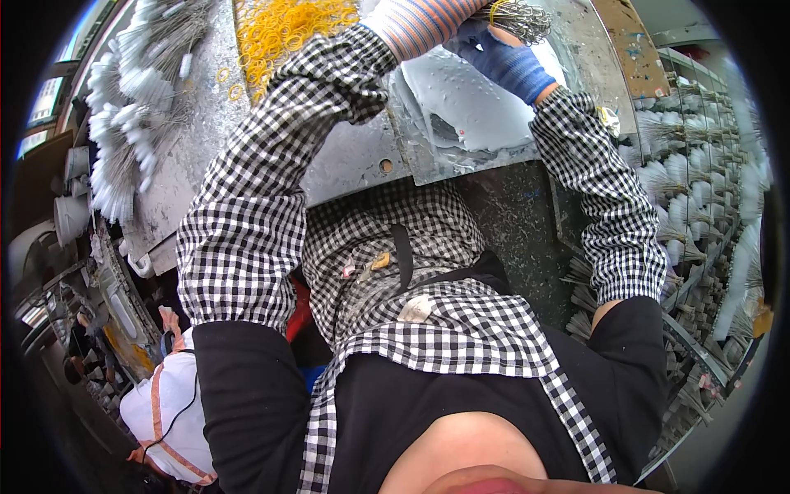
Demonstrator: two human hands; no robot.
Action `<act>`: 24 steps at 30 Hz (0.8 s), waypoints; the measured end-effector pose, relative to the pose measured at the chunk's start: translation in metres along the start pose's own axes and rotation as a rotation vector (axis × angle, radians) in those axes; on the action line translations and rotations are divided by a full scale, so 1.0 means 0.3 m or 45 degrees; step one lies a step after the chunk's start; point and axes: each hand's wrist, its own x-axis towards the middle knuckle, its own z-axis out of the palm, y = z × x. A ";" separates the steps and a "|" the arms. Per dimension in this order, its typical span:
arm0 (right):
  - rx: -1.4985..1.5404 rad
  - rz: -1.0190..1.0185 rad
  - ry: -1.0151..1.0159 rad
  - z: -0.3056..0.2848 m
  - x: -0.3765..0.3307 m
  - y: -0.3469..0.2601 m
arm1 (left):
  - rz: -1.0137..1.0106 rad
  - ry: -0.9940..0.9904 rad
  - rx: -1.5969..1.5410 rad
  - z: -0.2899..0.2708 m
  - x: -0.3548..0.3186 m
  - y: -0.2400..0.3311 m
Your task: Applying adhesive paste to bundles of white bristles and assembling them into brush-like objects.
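At the top edge of the head view, a bundle of thin wire stems with looped ends sticks out to the right, a yellow rubber band around it. My right hand, in a blue glove with bare fingertips, is closed around the bundle from below. My left hand, in a striped orange and blue glove, is closed at the bundle's left side by the band; its fingertips are partly cut off by the picture's edge. Beneath both hands lies a grey-white smeared sheet on the metal table.
Loose yellow rubber bands are heaped beyond my left forearm. White-bristled wire brushes pile up at the table's left. More brushes fill a wire rack on the right. Another person in a white top is at the lower left.
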 end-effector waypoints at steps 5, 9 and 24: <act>-0.282 -0.039 0.511 -0.372 0.002 -0.302 | -0.302 0.504 -0.313 -0.111 -0.177 -0.036; 0.280 0.027 0.627 -0.529 -0.171 -0.478 | -1.350 0.757 -1.766 -0.205 -0.463 -0.019; 0.801 0.220 0.334 -0.348 -0.247 -0.617 | -0.066 1.272 -4.116 -0.012 -0.745 0.379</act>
